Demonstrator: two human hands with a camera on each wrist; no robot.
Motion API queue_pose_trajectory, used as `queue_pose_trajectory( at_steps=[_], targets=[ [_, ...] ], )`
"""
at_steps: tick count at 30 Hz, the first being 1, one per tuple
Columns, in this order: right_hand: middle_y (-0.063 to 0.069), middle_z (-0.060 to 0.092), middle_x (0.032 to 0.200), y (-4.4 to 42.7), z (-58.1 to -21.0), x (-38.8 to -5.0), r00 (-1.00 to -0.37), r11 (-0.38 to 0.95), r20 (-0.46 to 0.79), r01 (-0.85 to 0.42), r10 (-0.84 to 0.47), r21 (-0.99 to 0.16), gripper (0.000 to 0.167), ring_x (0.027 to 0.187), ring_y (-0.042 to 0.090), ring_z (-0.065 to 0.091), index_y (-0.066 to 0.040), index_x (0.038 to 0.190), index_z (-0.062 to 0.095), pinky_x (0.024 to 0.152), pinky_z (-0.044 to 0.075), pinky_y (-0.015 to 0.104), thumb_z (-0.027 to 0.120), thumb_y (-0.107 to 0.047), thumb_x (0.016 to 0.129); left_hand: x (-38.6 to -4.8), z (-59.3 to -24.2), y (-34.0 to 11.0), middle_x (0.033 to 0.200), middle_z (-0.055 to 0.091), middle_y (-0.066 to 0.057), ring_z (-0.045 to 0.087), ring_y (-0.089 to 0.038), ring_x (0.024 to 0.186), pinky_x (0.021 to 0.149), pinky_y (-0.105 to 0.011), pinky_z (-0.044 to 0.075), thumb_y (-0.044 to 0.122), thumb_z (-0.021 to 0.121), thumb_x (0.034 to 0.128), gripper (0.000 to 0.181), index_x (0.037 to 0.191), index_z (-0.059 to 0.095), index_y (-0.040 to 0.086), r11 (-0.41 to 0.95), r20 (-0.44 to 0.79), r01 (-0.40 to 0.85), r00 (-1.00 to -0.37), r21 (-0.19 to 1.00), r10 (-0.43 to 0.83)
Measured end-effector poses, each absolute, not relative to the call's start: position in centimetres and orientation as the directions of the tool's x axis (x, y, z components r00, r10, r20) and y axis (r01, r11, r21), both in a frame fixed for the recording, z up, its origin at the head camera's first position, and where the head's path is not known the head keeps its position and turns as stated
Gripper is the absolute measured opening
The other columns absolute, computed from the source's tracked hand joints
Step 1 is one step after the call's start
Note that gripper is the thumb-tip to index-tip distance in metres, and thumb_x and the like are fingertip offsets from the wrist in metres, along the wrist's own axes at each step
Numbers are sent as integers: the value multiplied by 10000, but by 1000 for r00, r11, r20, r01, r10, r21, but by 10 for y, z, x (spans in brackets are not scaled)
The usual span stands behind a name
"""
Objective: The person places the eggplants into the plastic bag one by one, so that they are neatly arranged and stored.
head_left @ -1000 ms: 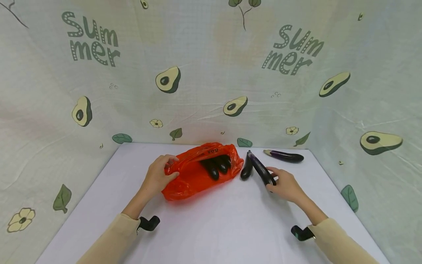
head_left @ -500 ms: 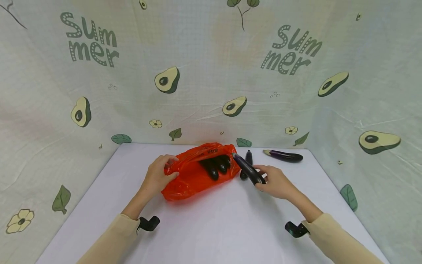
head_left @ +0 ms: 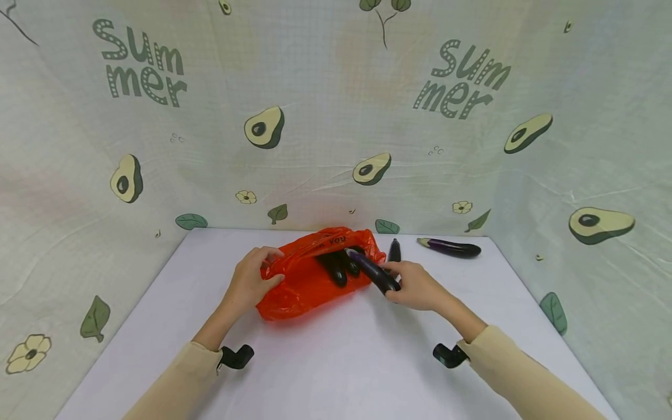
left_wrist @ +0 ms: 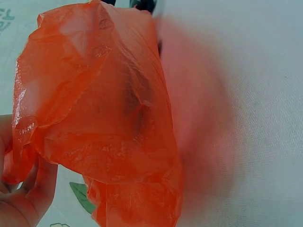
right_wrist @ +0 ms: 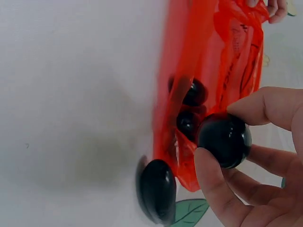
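Observation:
A red plastic bag (head_left: 299,294) lies on its side on the table, its mouth facing right, with eggplants (head_left: 333,269) inside. My left hand (head_left: 253,276) holds the bag at its left end; in the left wrist view the thin plastic (left_wrist: 104,118) passes between the fingers. My right hand (head_left: 417,286) grips a dark purple eggplant (head_left: 371,270) near its round end. This eggplant's stem end is at the bag's mouth, over the ones inside. In the right wrist view, thumb and fingers surround the eggplant's blunt end (right_wrist: 225,140).
Just right of the bag a second eggplant (head_left: 395,251) lies on the table, partly hidden behind my right hand. Farther right, near the back edge, lies another eggplant (head_left: 452,248). A printed cloth (head_left: 315,169) stands behind the white table (head_left: 325,367).
My right hand has moved left with the eggplant, from beside the loose eggplant to the bag's mouth. The left hand and the bag have stayed in place.

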State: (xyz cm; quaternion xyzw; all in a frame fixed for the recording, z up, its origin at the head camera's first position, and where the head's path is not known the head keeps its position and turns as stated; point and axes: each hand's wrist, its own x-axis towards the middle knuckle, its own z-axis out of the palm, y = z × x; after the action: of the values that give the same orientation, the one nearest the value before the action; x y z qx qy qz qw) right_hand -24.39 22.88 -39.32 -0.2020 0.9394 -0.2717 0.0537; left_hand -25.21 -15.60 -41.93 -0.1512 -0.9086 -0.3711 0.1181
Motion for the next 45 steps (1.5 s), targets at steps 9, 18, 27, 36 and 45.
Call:
queue_pose_trajectory(
  at_steps=[9,18,27,36,45],
  targets=[
    [55,738,1007,203,-394,-253,-883,766,-8,-402,-469,-502,592,887,192,608,-30,1423,646,760,549,338,797,-102,855,-251,-421,-155,1182,640,-96,614,-279,1099,904,-474,628,47,856,886,498,1323,629,124,680,330,364,-925,636,186],
    [24,658,843,178,-396,-261,-886,764,4,-402,-463,-505,591,831,191,559,-24,1424,648,685,477,285,808,-125,864,-253,-422,-155,1189,643,-95,617,-279,1104,906,-474,630,49,857,887,495,1320,632,128,676,334,369,-923,638,188],
    [70,742,966,165,-411,-269,-906,737,46,-372,-421,-564,587,889,208,614,-5,1401,659,724,574,291,799,-113,841,-254,-422,-154,1175,641,-84,613,-263,1085,906,-463,628,50,861,885,496,1317,630,131,673,342,378,-919,635,194],
    [98,713,1043,149,-429,-270,-939,720,90,-314,-332,-619,554,950,235,620,-43,1389,674,787,593,350,810,-127,859,-253,-421,-153,1181,642,-86,615,-269,1092,906,-467,630,51,861,884,492,1315,637,128,674,340,373,-921,637,189],
    [84,670,1022,131,-444,-272,-957,721,145,-286,-252,-631,557,934,228,583,-69,1391,682,780,545,346,812,-169,859,-252,-422,-154,1175,640,-88,613,-267,1083,901,-465,630,45,857,886,499,1323,631,128,678,342,373,-921,634,187]
  ],
)
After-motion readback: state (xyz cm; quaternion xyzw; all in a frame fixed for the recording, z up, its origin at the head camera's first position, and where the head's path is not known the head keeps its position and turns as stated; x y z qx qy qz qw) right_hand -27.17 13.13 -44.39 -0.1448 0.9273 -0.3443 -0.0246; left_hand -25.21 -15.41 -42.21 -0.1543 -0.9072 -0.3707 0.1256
